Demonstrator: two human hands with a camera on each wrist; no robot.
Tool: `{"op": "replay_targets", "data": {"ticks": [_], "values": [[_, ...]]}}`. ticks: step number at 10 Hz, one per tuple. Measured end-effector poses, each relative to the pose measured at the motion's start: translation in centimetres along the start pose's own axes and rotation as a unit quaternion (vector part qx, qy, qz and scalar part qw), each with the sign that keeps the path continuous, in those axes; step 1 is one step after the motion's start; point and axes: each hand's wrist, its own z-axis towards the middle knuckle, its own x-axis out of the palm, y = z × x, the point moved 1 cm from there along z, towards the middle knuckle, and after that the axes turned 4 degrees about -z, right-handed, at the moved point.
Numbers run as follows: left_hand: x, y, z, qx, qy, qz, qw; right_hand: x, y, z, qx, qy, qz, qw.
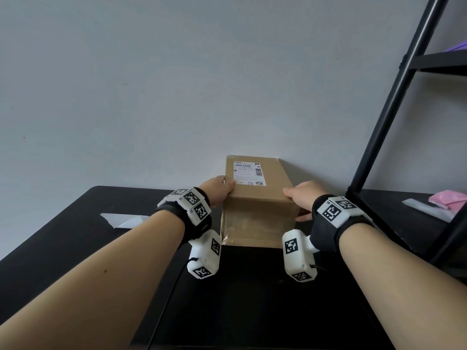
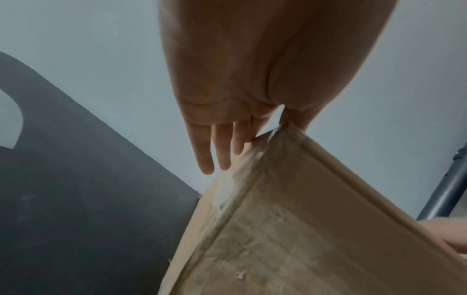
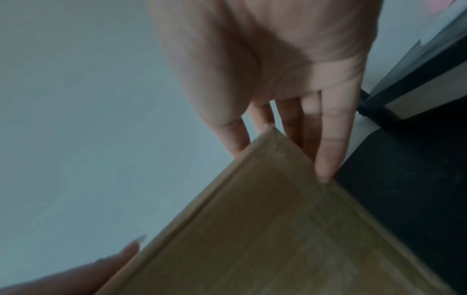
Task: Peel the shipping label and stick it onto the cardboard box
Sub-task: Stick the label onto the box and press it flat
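A brown cardboard box (image 1: 257, 200) stands on the black table (image 1: 75, 248) against the wall. The white shipping label (image 1: 249, 173) lies flat on the far part of its top. My left hand (image 1: 219, 188) is at the box's near left corner, thumb on top and straight fingers (image 2: 217, 147) flat along the left side of the box (image 2: 290, 229). My right hand (image 1: 300, 195) mirrors it at the near right corner, thumb on top and straight fingers (image 3: 331, 143) down the right side of the box (image 3: 265, 229).
A white strip of paper (image 1: 123, 219) lies on the table to the left. A black shelf frame (image 1: 394, 109) rises close to the right of the box, with pink and white material (image 1: 447, 199) on its low shelf. The grey wall is just behind.
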Motion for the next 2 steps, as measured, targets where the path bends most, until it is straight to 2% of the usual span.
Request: {"op": "replay_targets", "data": {"ticks": [1, 2], "values": [[-1.9, 0.2, 0.0, -0.006, -0.033, 0.081, 0.996, -0.1, 0.4, -0.4, -0.021, -0.01, -0.091, 0.996], [-4.8, -0.3, -0.3, -0.004, -0.107, 0.12, 0.987, -0.4, 1.6, -1.5, -0.068, -0.078, -0.165, 0.981]]}}
